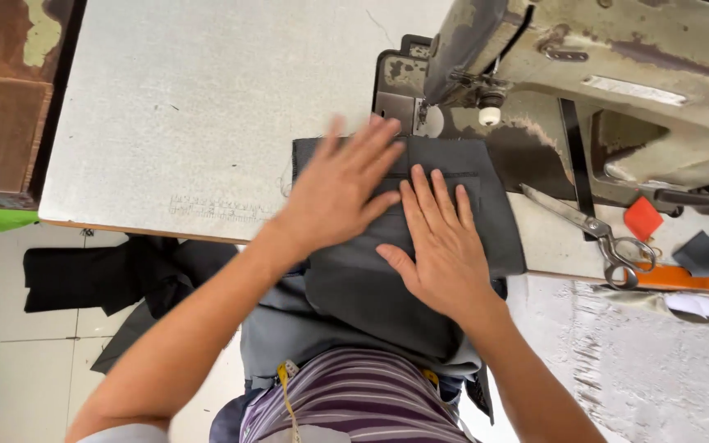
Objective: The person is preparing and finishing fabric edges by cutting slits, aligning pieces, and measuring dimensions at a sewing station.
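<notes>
I see my left hand (340, 193) and right hand (445, 246) pressed flat, fingers spread, gripping nothing, on grey fabric (354, 287) beside the sewing machine (617, 90).

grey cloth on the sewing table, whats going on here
A person sits at a sewing machine with both hands flat on a piece of grey cloth. The left hand presses the upper left part near the needle, and the right hand lies beside it, nearer the body. The cloth hangs off the table edge into the lap. Scissors lie to the right, untouched.
</notes>
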